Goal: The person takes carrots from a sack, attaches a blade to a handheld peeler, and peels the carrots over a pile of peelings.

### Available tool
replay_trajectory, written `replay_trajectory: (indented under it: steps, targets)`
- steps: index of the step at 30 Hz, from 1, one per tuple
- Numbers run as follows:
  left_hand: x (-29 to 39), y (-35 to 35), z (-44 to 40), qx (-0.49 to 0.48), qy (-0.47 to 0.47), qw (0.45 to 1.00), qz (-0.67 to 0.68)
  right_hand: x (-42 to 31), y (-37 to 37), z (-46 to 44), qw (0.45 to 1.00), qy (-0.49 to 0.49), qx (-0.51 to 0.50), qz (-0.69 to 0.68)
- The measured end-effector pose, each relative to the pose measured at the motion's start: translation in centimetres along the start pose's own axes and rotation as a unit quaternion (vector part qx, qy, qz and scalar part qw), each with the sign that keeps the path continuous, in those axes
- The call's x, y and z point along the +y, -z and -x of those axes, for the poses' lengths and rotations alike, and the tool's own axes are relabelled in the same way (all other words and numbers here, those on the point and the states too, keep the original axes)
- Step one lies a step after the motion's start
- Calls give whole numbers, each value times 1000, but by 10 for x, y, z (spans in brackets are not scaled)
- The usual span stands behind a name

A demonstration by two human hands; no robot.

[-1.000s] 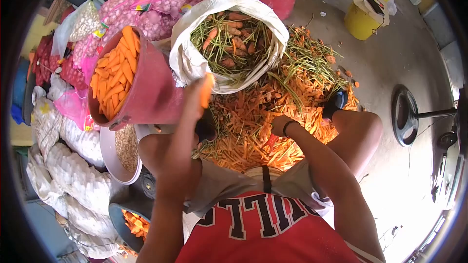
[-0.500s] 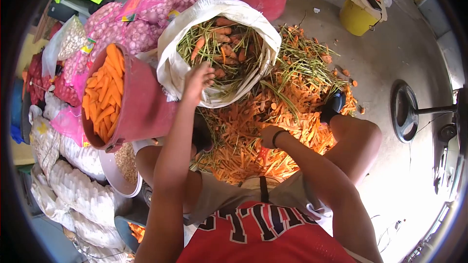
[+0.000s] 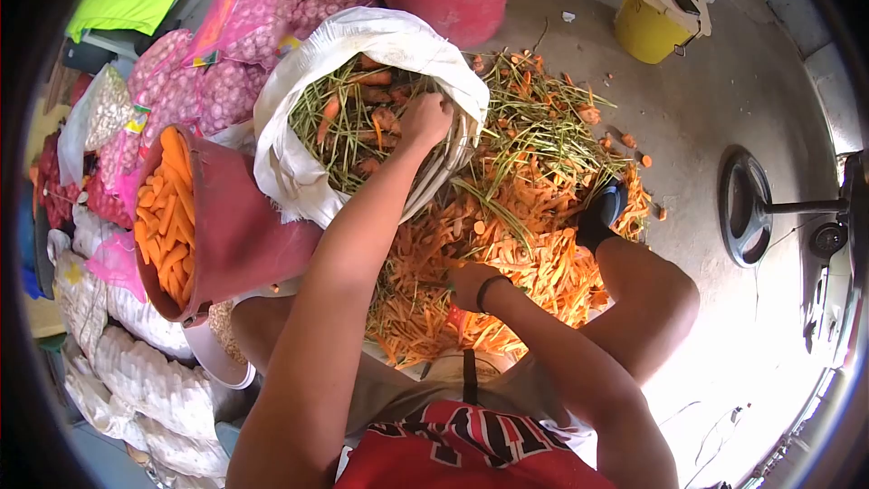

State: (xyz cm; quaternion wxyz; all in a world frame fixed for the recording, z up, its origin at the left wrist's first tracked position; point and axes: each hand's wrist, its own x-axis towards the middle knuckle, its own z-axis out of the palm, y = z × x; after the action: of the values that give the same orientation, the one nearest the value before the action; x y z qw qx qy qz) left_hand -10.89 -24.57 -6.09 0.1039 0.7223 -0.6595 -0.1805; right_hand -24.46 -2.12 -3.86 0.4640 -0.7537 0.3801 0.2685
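Observation:
My left hand reaches into a white woven sack, its fingers curled at the sack's right inner side. What they grip, if anything, is hidden. Inside the sack lie unpeeled carrots among green stalks. Low over a heap of orange carrot peelings, my right hand, with a dark band at the wrist, is closed. A small red object shows just below it; whether the hand holds it I cannot make out.
A tilted red bucket of peeled carrots stands left of the sack. Pink net bags of bulbs and white sacks line the left. A yellow bucket and a black steering wheel-like ring are at right.
My left hand has moved right and deeper over the sack's contents, its fingers now curled. My right hand stays over the peelings. The whole view has shifted slightly.

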Motion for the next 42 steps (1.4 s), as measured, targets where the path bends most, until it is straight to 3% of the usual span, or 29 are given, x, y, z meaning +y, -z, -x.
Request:
replay_trajectory:
  steps: [3, 7, 8, 11, 12, 15, 16, 19, 20, 22, 25, 26, 27, 28, 29, 31, 32, 35, 36, 37, 39, 42]
  targets:
    - [5, -15, -27, -51, 49, 995, -69, 6, -6, 1, 998, 20, 52, -23]
    - [9, -23, -39, -39, 83, 996, -25, 8, 0, 9, 998, 18, 34, -57]
    - [11, -19, -39, -78, 121, 990, -8, 9, 0, 11, 997, 23, 41, -60]
    - [-18, -60, -57, -89, 158, 982, -53, 11, 2, 14, 997, 29, 55, -53]
    - [10, -36, -33, -103, 180, 977, -51, 13, -1, 10, 997, 25, 53, -47]
    - [2, -45, -35, -76, 179, 979, -68, 15, -6, 3, 999, 24, 35, -33]
    - [-1, -40, -32, -67, 164, 984, -30, 17, -6, 2, 999, 25, 29, -27]
    - [-26, -1, -34, -297, 196, 924, 142, 14, -3, 2, 997, 21, 69, -36]
    - [-34, 10, -18, -272, 165, 925, 209, 12, -1, 0, 997, 26, 63, -31]
    - [-29, 37, 30, -176, 222, 914, 292, 11, 2, -1, 998, 40, 51, -20]
    - [-69, 79, 105, -306, 136, 833, 441, 10, 7, 6, 995, 66, 72, -3]
    - [-79, 80, 137, -292, 79, 840, 450, 19, -2, -9, 995, 81, 57, 25]
    - [-101, 63, 163, -292, 120, 808, 497, 22, -1, -8, 993, 86, 56, 55]
    - [-92, 64, 194, -233, 150, 819, 503, 23, 0, -8, 991, 90, 51, 83]
    - [-81, 70, 216, -225, 113, 837, 486, 19, -2, -8, 989, 94, 43, 109]
    - [-57, 71, 248, -244, 43, 866, 434, 7, 4, 13, 999, -7, -22, 25]
    - [-46, 70, 259, -247, 53, 870, 423, 11, -2, 11, 998, -19, -26, 46]
    - [-48, 64, 272, -158, -29, 907, 389, 25, -23, -1, 994, -57, -32, 86]
    - [-45, 79, 277, -153, -1, 873, 463, 29, -29, -6, 992, -68, -41, 100]
    - [-52, 87, 281, -96, -51, 854, 509, 27, -34, -4, 992, -75, -39, 91]
    - [-61, 114, 301, -92, -36, 785, 611, 27, -35, 2, 992, -87, -29, 82]
    - [-95, 126, 328, -130, -14, 843, 523, 26, -33, 8, 993, -69, 10, 95]
